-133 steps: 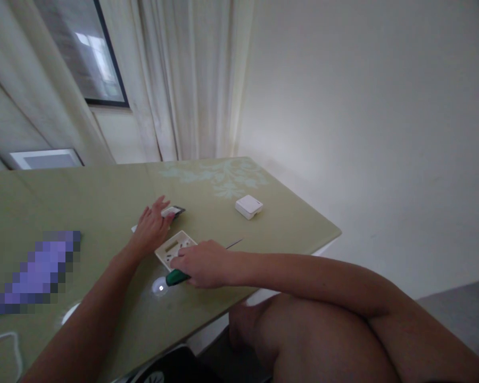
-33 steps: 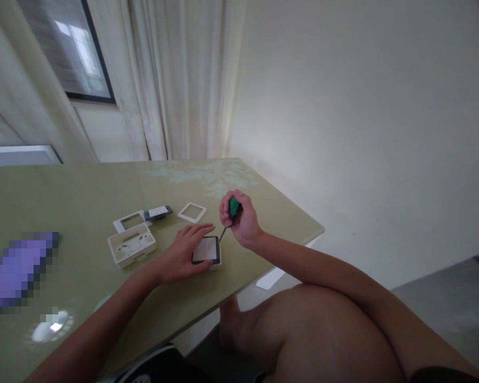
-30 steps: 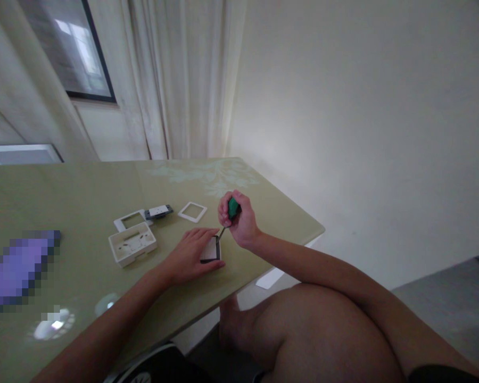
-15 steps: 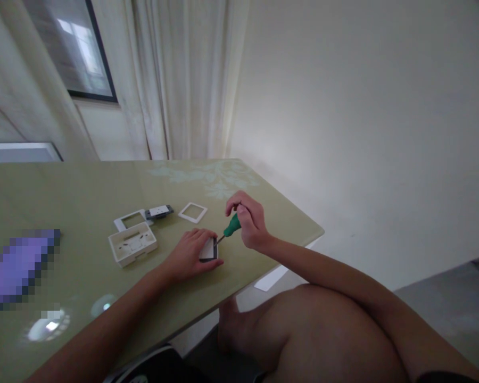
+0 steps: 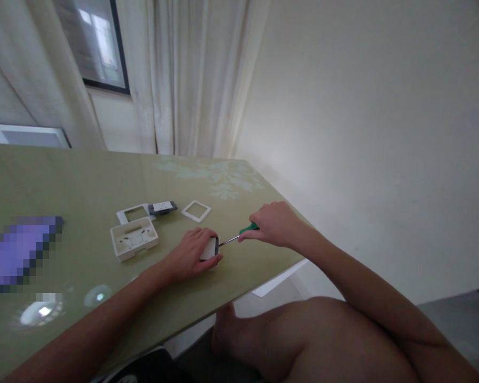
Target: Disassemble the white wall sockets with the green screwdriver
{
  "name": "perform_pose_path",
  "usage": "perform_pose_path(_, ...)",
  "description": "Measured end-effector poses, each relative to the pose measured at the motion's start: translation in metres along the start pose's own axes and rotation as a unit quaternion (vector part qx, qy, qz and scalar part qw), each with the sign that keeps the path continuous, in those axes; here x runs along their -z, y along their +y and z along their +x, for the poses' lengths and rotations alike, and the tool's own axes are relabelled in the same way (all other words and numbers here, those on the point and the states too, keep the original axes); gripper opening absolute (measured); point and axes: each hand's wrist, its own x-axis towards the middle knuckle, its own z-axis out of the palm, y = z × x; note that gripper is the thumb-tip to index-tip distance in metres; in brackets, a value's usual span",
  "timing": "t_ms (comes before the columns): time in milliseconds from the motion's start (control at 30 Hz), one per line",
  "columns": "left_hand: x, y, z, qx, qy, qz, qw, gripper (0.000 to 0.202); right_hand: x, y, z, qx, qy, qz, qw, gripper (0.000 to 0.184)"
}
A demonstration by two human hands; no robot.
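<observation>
Green-handled screwdriver is wrapped by the right grip, its tip at the dark edge of the small box. Left grip pinches this box on the desk, probably for steadiness; open case lies left of this grip.

We see a dim, greyish room with low contrast. A bright patch shows in the glass pane at upper left, and the wall darkens toward the upper right corner. Round glare spots burn white on the glossy tabletop at lower left. We find only faint, soft-edged shadow by the left hand. Coarse pixel blocks mask the purple object at far left. Wide-angle stretch enlarges the forearm at lower right; fine detail looks slightly smeared, and black cloth along the bottom sinks into darkness.
</observation>
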Motion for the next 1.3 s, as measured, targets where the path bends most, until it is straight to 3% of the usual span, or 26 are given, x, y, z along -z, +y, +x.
perform_pose_path(167, -0.001, 0.000, -0.001, 0.002, 0.002, 0.020, 1.000, 0.041, -0.016, 0.004, -0.001, 0.033, -0.010, 0.022, 0.999, 0.079)
perform_pose_path(400, -0.002, -0.001, -0.003, -0.008, 0.012, 0.040, 0.999, 0.040, -0.056, 0.016, 0.004, -0.017, -0.046, 0.182, 0.982, 0.078)
perform_pose_path(533, -0.003, -0.004, -0.003, -0.004, 0.016, 0.041, 0.999, 0.045, -0.087, 0.021, 0.008, 0.010, -0.091, 0.351, 0.932, 0.084)
perform_pose_path(633, -0.007, -0.004, -0.003, 0.003, 0.040, 0.033, 0.999, 0.048, -0.113, 0.019, 0.012, 0.028, -0.085, 0.437, 0.895, 0.086)
perform_pose_path(733, -0.008, -0.003, -0.001, 0.007, 0.080, 0.012, 0.997, 0.052, -0.134, 0.015, 0.016, 0.014, -0.075, 0.470, 0.879, 0.088)
perform_pose_path(833, 0.003, -0.005, 0.001, 0.050, 0.134, 0.004, 0.990, 0.051, -0.145, 0.013, 0.017, 0.006, -0.072, 0.472, 0.879, 0.090)
perform_pose_path(933, 0.024, -0.016, -0.001, 0.125, 0.177, 0.076, 0.973, 0.050, -0.141, 0.015, 0.015, 0.002, -0.052, 0.465, 0.884, 0.087)
perform_pose_path(1100, 0.045, -0.031, -0.007, 0.140, 0.073, 0.264, 0.952, 0.044, -0.111, 0.019, 0.012, -0.008, 0.008, 0.376, 0.927, 0.083)
perform_pose_path(1167, 0.045, -0.029, -0.007, 0.123, 0.083, 0.241, 0.959, 0.046, -0.095, 0.016, 0.011, -0.009, 0.034, 0.316, 0.948, 0.082)
perform_pose_path(1300, 0.030, -0.015, -0.006, 0.048, 0.101, 0.100, 0.989, 0.046, -0.062, 0.002, 0.009, -0.031, 0.039, 0.182, 0.982, 0.081)
